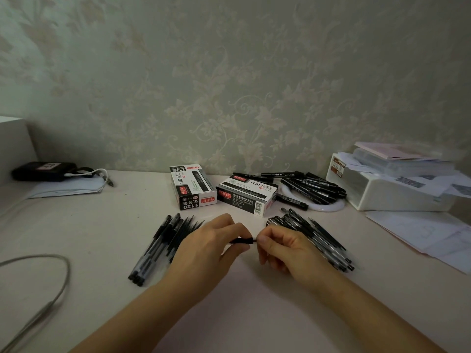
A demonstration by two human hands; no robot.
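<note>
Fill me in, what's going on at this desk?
A person holds one black pen over the desk. The left hand grips its barrel and the right hand pinches its end. A left pile of pens and a right pile of pens flank the hands. Two marker boxes sit behind, beside a heap of markers.

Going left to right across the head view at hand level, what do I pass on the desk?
grey cable → left pen pile → left hand → held pen → right hand → right pen pile → loose papers
</note>
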